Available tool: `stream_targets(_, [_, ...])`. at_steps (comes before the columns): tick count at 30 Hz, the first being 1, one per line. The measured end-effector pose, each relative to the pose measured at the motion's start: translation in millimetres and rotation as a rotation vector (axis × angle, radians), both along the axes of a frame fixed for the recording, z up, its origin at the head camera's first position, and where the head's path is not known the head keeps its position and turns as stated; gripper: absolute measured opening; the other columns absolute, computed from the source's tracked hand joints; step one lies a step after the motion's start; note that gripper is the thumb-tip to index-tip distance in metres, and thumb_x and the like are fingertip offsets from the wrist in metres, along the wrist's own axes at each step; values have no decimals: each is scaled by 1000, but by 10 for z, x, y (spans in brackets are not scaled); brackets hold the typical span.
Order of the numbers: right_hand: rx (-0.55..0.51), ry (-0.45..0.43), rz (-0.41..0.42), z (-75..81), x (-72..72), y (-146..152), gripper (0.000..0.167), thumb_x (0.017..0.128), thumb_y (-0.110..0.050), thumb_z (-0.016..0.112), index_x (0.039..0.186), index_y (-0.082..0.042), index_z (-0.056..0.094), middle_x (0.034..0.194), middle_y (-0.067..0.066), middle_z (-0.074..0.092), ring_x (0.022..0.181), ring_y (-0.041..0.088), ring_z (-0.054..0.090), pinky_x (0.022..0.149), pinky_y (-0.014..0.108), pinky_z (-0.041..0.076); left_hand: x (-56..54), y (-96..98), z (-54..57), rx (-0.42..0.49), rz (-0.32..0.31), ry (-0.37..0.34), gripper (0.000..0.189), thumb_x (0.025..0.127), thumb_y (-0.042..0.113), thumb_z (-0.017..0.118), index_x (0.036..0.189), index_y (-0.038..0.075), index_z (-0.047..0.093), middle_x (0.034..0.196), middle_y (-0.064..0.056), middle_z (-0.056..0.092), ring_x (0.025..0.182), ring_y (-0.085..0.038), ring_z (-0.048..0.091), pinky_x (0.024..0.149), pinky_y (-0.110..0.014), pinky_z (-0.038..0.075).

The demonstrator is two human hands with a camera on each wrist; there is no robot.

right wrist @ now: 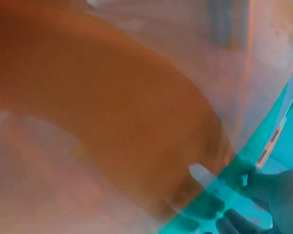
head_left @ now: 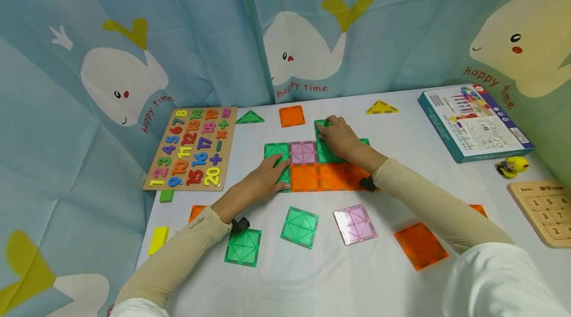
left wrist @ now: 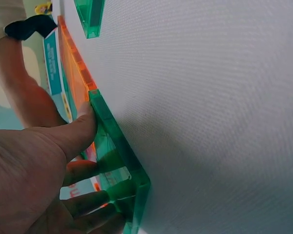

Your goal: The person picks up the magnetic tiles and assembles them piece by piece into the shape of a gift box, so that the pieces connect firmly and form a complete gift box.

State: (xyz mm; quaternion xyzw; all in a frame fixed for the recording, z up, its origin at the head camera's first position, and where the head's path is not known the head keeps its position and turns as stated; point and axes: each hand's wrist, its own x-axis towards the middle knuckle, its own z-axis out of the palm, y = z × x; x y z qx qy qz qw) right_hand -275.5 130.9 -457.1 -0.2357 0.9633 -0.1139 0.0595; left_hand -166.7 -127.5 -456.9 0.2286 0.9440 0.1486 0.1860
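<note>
Flat magnetic tiles lie joined in two rows in the head view: green tiles (head_left: 273,149) at the left end, a pink tile (head_left: 304,153), and orange tiles (head_left: 305,179) along the near row. My left hand (head_left: 267,177) rests on the green left end; in the left wrist view its thumb (left wrist: 80,127) touches the near edge and its fingers spread over the surface. At the far side, my right hand (head_left: 340,139) bends its fingers over a green tile (head_left: 318,125) that juts beyond the far row, pinching it. The right wrist view is mostly filled by orange see-through tile.
Loose nearer me lie green tiles (head_left: 300,227), a pink tile (head_left: 355,224) and an orange tile (head_left: 421,246). Farther back are a green triangle (head_left: 250,117), an orange square (head_left: 292,116) and a yellow triangle (head_left: 381,107). A number board (head_left: 192,148) stands left, a box (head_left: 475,121) right.
</note>
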Motion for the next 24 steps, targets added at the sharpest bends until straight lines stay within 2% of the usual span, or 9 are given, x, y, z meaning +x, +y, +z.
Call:
stream_targets(3, [22,-66,27,130,-87,8,46,110,-18,57,153,-1,52,147,31,49,128,51,50,101,64,51,-6,-4,8,-7,2,-5,75,106,44,60,167,12,31,174,-19,18,160,-35,23,124,-50,36])
stream_targets(6, [6,-124,56,272,-245,2,48,108,-16,61,152,1,53,147,31,50,131,51,50,106,66,48,-7,-6,4,-2,2,-9,75,106,44,60,167,13,31,174,-19,18,160,-35,22,124,-50,37])
stream_targets(9, [-28,-125,99,335,-432,-53,50,107,-14,63,152,4,52,146,32,51,133,50,50,110,63,46,-13,-7,-9,-9,-1,-11,75,106,45,59,168,14,30,174,-18,18,161,-35,21,124,-49,37])
stream_targets(13, [-50,-139,123,297,-666,-199,56,108,-15,62,157,4,44,153,33,46,141,48,46,119,59,39,-22,-7,-17,-23,1,-10,76,106,47,58,168,15,30,175,-16,17,161,-33,21,124,-48,36])
stream_targets(18, [-13,-183,86,149,-878,-392,62,110,-22,59,164,-3,35,161,29,38,147,45,39,125,58,32,-45,15,-23,-29,-15,-11,75,107,47,57,168,16,29,175,-16,17,161,-33,21,124,-48,37])
stream_targets(21, [33,-187,104,74,-940,-510,60,111,-26,56,164,-6,36,160,27,39,146,43,38,123,60,33,-44,13,-18,-27,-11,-16,74,107,45,57,168,15,29,175,-17,17,161,-34,21,124,-48,37])
stream_targets(24, [88,-168,122,53,-938,-588,56,112,-30,53,163,-9,41,157,24,42,145,43,38,120,62,34,-31,-6,-13,-23,-2,-12,73,107,44,58,168,15,30,174,-17,18,161,-34,22,123,-48,38])
